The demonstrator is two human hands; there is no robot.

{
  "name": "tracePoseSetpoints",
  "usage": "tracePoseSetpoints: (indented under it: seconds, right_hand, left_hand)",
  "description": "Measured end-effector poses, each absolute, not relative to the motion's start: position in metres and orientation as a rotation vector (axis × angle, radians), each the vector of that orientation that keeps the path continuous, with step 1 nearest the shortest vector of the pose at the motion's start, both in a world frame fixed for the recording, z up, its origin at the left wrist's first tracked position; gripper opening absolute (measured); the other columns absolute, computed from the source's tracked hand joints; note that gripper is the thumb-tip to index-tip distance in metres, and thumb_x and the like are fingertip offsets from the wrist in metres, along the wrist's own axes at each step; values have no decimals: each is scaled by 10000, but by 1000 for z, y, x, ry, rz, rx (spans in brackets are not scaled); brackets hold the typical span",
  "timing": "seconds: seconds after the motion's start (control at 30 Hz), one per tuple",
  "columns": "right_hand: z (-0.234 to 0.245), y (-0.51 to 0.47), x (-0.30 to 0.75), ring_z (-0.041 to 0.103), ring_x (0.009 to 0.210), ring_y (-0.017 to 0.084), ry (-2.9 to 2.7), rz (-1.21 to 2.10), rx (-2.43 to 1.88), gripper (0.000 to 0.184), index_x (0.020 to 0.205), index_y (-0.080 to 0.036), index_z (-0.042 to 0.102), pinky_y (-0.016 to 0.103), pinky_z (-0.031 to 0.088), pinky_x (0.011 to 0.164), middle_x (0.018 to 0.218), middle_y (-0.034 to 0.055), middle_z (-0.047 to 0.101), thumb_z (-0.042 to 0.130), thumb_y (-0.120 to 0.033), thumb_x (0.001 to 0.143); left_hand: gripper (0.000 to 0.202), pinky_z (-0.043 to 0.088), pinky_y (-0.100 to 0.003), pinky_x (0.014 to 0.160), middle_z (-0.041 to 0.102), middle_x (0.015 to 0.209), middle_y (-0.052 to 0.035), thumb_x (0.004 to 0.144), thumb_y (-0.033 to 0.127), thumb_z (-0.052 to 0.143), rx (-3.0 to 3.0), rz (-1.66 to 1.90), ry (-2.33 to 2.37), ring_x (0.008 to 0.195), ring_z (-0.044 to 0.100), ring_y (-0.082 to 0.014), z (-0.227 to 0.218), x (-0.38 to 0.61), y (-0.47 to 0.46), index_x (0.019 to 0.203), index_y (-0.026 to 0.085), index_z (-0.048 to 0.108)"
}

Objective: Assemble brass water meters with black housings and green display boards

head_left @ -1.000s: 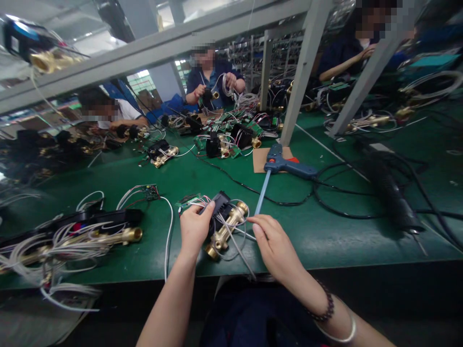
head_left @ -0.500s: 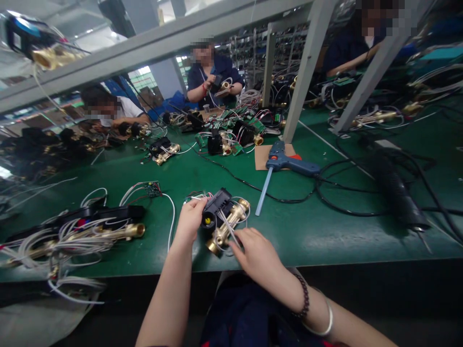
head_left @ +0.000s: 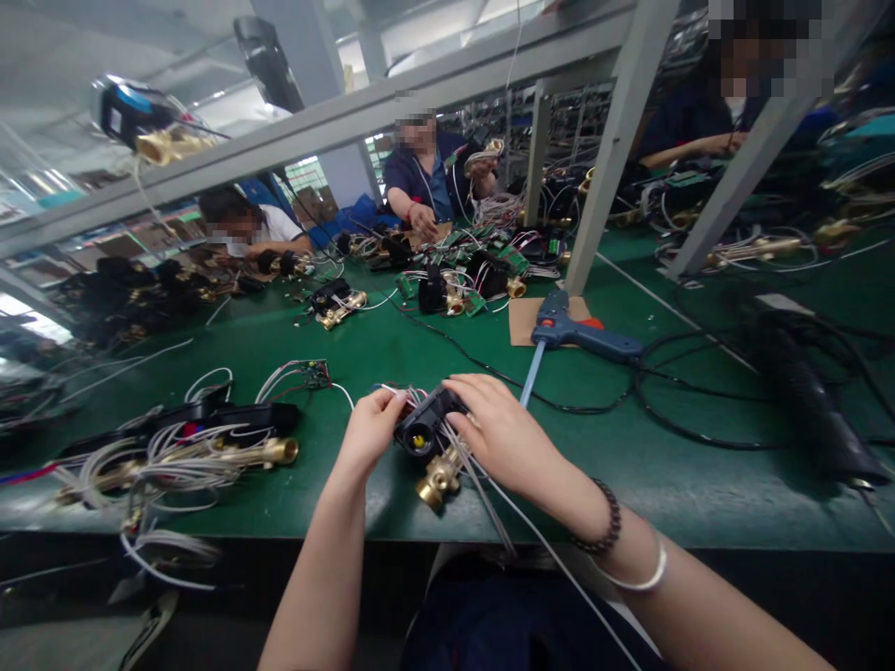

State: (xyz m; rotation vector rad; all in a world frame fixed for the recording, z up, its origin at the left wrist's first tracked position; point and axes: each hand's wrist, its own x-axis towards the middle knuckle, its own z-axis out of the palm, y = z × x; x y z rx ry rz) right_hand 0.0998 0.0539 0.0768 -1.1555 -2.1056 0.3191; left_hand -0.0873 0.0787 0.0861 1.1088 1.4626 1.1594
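Green tabletop (head_left: 594, 494) under 2 hands (head_left: 369, 431), 3 people (head_left: 404, 179) beyond

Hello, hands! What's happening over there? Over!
Left hand at left end of black housing, grip unclear; right hand gripping right end. Brass fitting alongside. Pale cables crossing near edge of bench; glue gun beyond.

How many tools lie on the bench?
2: a blue glue gun, partly on cardboard beyond the right hand, and a black driver at far right. More may be hidden.
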Motion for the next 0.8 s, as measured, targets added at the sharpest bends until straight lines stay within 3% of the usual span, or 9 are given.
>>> tracePoseSetpoints:
  seconds: [0.1,0.2,0.33,0.43,0.53,0.6,0.63,0.7,0.8]
  right_hand:
    - [81,62,79,387,1301,290,-2289,358,-1104,433,1292,-111,511,489,361,1059,1341,126,523,563,-212,874]
    - [76,63,71,360,1325,285,-2331,366,-1136,423,1298,-136,507,494,363,1061,1346,98,523,561,-186,881]
    - [73,61,72,368,1317,279,-2304,324,-1174,369,1256,-135,542,482,365,1060,1324,107,534,543,-188,890]
    - [75,59,70,371,1305,283,-2298,310,-1200,374,1262,-128,542,470,369,1055,1309,113,538,524,-184,893]
    - [76,59,66,396,1267,304,-2337,240,-1213,478,1376,-206,437,497,393,1010,1250,109,557,474,-154,903]
    - [75,59,64,414,1237,327,-2390,147,-1205,518,1391,-298,411,523,417,953,1211,112,560,435,-122,904]
    - [74,59,63,416,1229,338,-2416,105,-1194,511,1365,-325,442,528,425,930,1200,115,558,424,-112,901]
    - [74,60,63,414,1221,353,-2443,58,-1177,452,1279,-323,532,522,432,906,1194,121,556,431,-112,892]
    - [74,60,62,420,1207,348,-2430,49,-1186,334,1166,-258,603,498,445,895,1162,120,574,435,-146,900]
  left_hand:
    - [187,451,-219,594,597,569,16,738,256,653,1054,1266,1458,573,550,-121,109,-94,83,598,155,580]
    - [274,480,-200,568,494,535,42,887,203,486,911,1289,1377,500,529,-84,152,-110,79,616,167,477]
    - [364,338,-94,379,285,465,95,958,92,263,688,1220,1247,312,290,-11,200,-132,60,677,145,489]
    - [361,287,-77,326,364,474,72,978,129,220,448,1244,1087,308,324,-8,207,-138,47,857,99,559]
    - [356,484,-132,528,597,708,-34,986,219,234,536,1344,1029,563,590,-63,192,-132,41,1050,118,569]
    - [263,534,-245,743,632,816,-38,961,282,362,724,1327,1048,801,648,-133,177,-126,38,1064,188,585]
    - [196,526,-290,805,617,763,-16,925,302,459,811,1286,1062,813,643,-148,170,-123,37,1011,201,603]
    - [147,522,-310,800,492,570,41,839,323,609,949,1177,1146,624,583,-114,160,-121,36,857,177,616]
    - [188,482,-219,548,312,455,95,829,296,615,1059,1095,1351,391,328,-44,159,-129,49,718,147,584]
